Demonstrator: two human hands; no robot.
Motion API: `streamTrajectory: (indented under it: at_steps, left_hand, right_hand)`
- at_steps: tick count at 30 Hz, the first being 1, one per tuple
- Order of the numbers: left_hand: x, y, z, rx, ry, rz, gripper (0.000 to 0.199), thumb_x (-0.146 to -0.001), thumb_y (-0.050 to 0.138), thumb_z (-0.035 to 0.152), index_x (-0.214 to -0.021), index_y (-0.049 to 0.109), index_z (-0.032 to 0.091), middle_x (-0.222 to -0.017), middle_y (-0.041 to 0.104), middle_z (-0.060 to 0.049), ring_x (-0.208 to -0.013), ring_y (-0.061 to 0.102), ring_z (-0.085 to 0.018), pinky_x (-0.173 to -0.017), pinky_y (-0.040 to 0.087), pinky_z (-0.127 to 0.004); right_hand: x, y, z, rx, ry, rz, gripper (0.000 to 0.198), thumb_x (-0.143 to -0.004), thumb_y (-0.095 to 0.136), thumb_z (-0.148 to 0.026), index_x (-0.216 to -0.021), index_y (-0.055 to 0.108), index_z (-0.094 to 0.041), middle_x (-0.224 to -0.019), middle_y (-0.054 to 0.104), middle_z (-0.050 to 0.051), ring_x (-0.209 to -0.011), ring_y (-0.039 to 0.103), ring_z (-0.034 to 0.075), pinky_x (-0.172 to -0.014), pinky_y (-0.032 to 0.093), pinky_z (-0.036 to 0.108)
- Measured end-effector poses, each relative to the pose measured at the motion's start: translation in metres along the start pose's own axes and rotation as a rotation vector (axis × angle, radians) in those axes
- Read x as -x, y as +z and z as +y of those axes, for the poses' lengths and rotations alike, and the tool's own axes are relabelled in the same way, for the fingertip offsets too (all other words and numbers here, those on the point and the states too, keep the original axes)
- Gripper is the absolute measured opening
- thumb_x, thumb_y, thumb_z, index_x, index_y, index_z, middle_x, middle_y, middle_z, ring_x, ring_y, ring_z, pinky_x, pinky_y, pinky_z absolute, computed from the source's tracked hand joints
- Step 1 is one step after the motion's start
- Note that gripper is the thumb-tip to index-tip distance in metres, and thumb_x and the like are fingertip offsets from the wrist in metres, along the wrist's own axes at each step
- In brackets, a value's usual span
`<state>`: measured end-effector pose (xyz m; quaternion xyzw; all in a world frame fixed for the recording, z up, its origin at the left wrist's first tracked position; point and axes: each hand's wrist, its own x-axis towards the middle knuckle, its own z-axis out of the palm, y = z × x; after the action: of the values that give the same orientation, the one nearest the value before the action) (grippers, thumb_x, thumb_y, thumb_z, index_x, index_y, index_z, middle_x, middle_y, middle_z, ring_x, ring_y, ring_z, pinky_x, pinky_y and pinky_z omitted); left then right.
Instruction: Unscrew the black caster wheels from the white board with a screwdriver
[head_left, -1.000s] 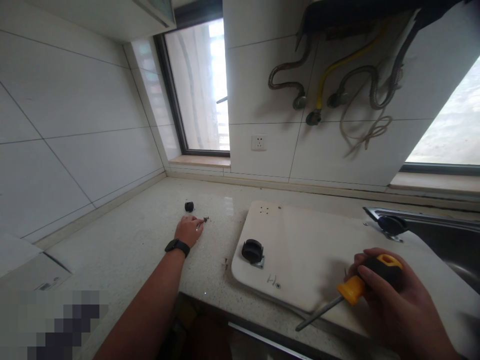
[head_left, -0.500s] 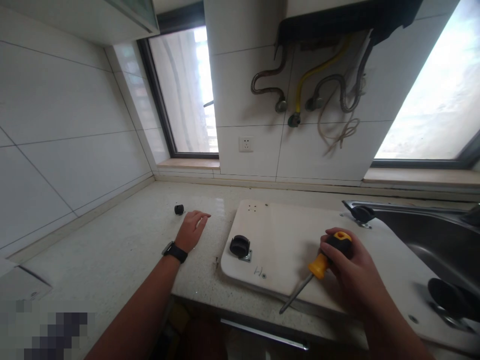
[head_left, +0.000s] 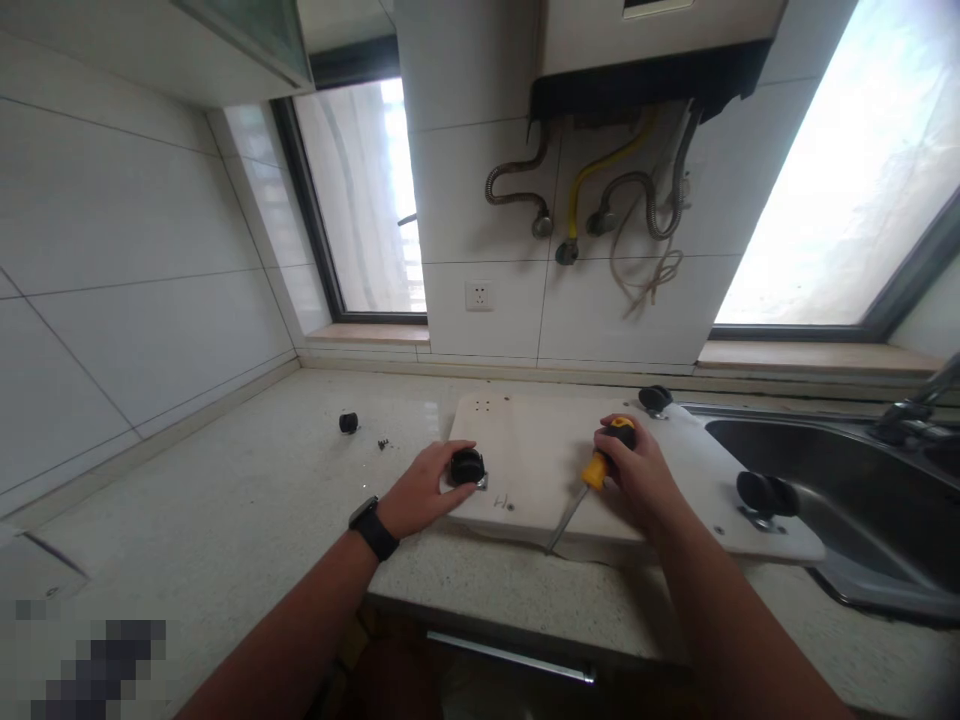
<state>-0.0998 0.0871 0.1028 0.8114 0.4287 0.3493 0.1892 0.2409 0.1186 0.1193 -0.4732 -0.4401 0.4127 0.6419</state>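
Note:
A white board (head_left: 540, 450) lies on the counter with its right end over the sink. My left hand (head_left: 427, 488), with a watch on the wrist, has its thumb and fingers around a black caster wheel (head_left: 468, 466) on the board's left end. In my right hand (head_left: 637, 462) is a yellow and black screwdriver (head_left: 595, 470), its shaft slanting down left past the board's front edge. Two more casters are on the board: one at the back right (head_left: 655, 400) and another at the front right (head_left: 765, 494). Several small holes (head_left: 482, 405) mark the back left corner.
A loose caster (head_left: 348, 423) stands on the counter (head_left: 262, 520) at left, beside a small pile of screws (head_left: 383, 444). The steel sink (head_left: 885, 510) and tap (head_left: 911, 415) are at right. A water heater (head_left: 652, 60) with pipes hangs above.
My left hand has moved right from the counter onto the board's left caster, uncovering the screws. My right hand still holds the screwdriver. The view has shifted, showing more of the sink and heater.

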Motion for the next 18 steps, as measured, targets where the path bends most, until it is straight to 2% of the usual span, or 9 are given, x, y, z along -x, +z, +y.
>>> streamTrajectory:
  at_steps: [3, 5, 8, 10, 14, 18]
  left_hand:
    - [-0.001, 0.006, 0.003, 0.035, -0.049, 0.058, 0.048, -0.093, 0.071, 0.035, -0.138, 0.057, 0.025, -0.134, 0.065, -0.012, -0.124, 0.062, -0.029, -0.111, 0.047, -0.05]
    - [0.0, 0.007, 0.005, 0.063, -0.07, 0.075, 0.046, -0.092, 0.072, 0.033, -0.135, 0.058, 0.025, -0.135, 0.066, -0.012, -0.125, 0.062, -0.029, -0.111, 0.047, -0.051]
    - [0.002, 0.003, 0.007, 0.112, -0.092, 0.069, 0.045, -0.091, 0.073, 0.034, -0.133, 0.06, 0.026, -0.134, 0.068, -0.011, -0.124, 0.064, -0.029, -0.11, 0.048, -0.05]
    - [0.003, -0.004, 0.004, 0.132, -0.086, 0.04, 0.046, -0.09, 0.075, 0.035, -0.133, 0.06, 0.026, -0.133, 0.069, -0.01, -0.122, 0.065, -0.029, -0.108, 0.049, -0.049]
    - [0.003, -0.026, -0.009, 0.145, -0.052, 0.017, 0.048, -0.091, 0.074, 0.038, -0.136, 0.059, 0.027, -0.128, 0.07, -0.009, -0.118, 0.066, -0.026, -0.106, 0.05, -0.046]
    - [0.004, -0.055, -0.038, 0.115, -0.09, 0.098, 0.048, -0.091, 0.074, 0.039, -0.135, 0.061, 0.025, -0.126, 0.071, -0.01, -0.114, 0.068, -0.026, -0.102, 0.053, -0.044]
  right_hand:
    - [-0.012, -0.001, 0.001, -0.072, -0.026, 0.074, 0.047, -0.062, 0.089, -0.036, -0.099, 0.064, -0.024, -0.083, 0.06, -0.003, -0.068, 0.055, 0.014, -0.053, 0.049, 0.024]
    - [-0.006, -0.005, -0.002, -0.14, -0.06, 0.135, 0.045, -0.063, 0.089, -0.035, -0.098, 0.062, -0.025, -0.085, 0.059, -0.003, -0.07, 0.055, 0.013, -0.055, 0.049, 0.022]
    - [0.022, -0.016, -0.007, -0.249, -0.088, 0.184, 0.046, -0.064, 0.088, -0.036, -0.099, 0.059, -0.026, -0.083, 0.059, -0.004, -0.068, 0.056, 0.012, -0.055, 0.048, 0.021]
    - [0.048, -0.027, -0.006, -0.307, -0.078, 0.156, 0.045, -0.066, 0.085, -0.041, -0.099, 0.058, -0.027, -0.077, 0.057, -0.004, -0.06, 0.053, 0.012, -0.049, 0.046, 0.022]
    - [0.094, -0.054, 0.013, -0.462, 0.015, 0.113, 0.037, -0.068, 0.084, -0.032, -0.096, 0.06, -0.027, -0.074, 0.056, -0.004, -0.055, 0.052, 0.01, -0.043, 0.042, 0.019]
    - [0.114, -0.081, 0.042, -0.471, 0.198, 0.163, 0.038, -0.062, 0.087, -0.031, -0.091, 0.063, -0.025, -0.069, 0.055, -0.004, -0.048, 0.048, 0.01, -0.037, 0.042, 0.02]
